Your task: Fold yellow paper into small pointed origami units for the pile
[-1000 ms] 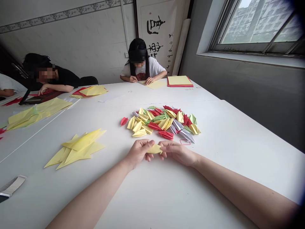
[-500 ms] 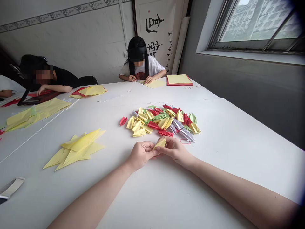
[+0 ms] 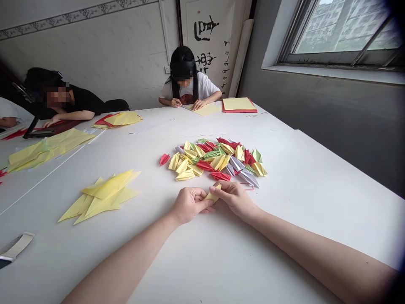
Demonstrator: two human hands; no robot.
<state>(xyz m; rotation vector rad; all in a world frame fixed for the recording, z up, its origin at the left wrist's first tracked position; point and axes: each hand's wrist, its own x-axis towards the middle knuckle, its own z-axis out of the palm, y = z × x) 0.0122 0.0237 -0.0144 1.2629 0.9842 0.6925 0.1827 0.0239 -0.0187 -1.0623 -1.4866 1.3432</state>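
Left hand (image 3: 189,205) and right hand (image 3: 236,199) both pinch a small folded yellow paper (image 3: 211,196). Multicoloured pile of folded pieces (image 3: 217,161) lies just beyond.

I'm looking across my white table (image 3: 190,264): colourful folded pieces (image 3: 218,161) heaped ahead, yellow papers (image 3: 103,196) left, red-and-yellow stack (image 3: 239,104) beyond!

1. The folded paper (image 3: 211,197) I hold is pale yellow.
2. My bench (image 3: 177,266) is plain white.
3. Pile of folded pieces (image 3: 218,162): yellow, red, green, pale lilac.
4. Sheets (image 3: 104,193) at my left: all yellow.
5. Far paper stack (image 3: 239,104): yellow over red.
6. Wall border (image 3: 76,15): grey with dark leafy pattern.
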